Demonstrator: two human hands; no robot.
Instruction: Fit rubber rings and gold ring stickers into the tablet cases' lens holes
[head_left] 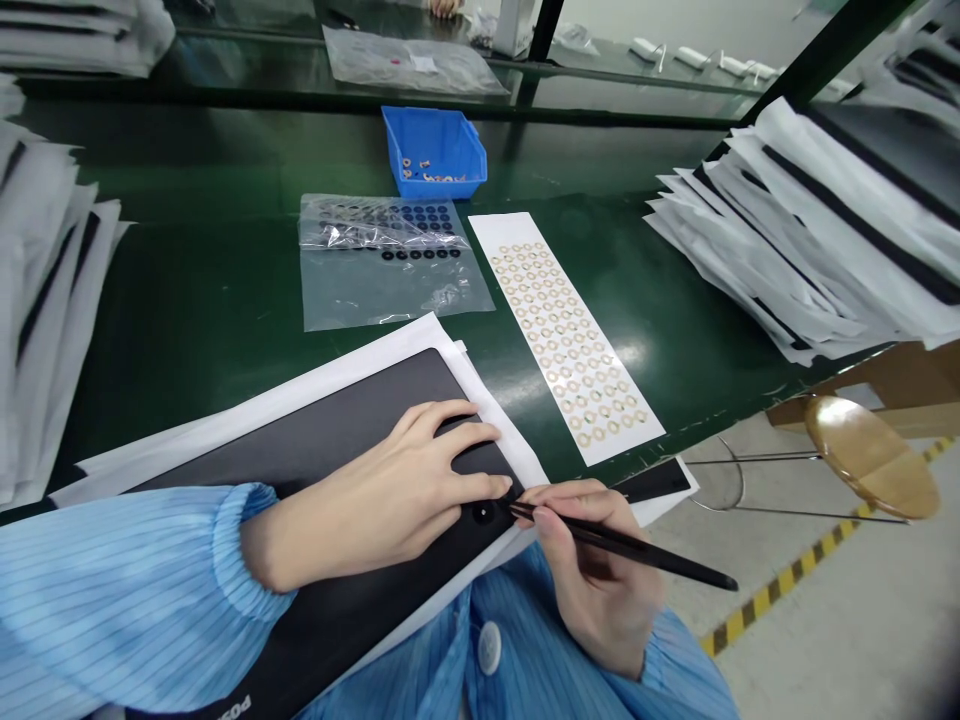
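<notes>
My left hand [397,485] lies with fingers spread on a flat black panel [315,430], which rests on white sheets. Its fingertips are near the panel's right end. Black tweezers [637,545] are gripped in my right hand [600,570], their tips at the panel's edge close to my left fingertips. Just beside those tips sits a round black hole or disc [483,512]; which of the two I cannot tell. Whether the tweezers pinch anything is too small to see. Light lettering shows at the panel's near end, partly cut off.
A white sheet of small ring stickers [566,340] lies ahead. Left of it is a clear plastic bag [390,275] with black rings, then a blue bin [437,150] holding small parts. Wrapped panel stacks [810,230] stand right and left. A wooden stool [870,455] is on the floor.
</notes>
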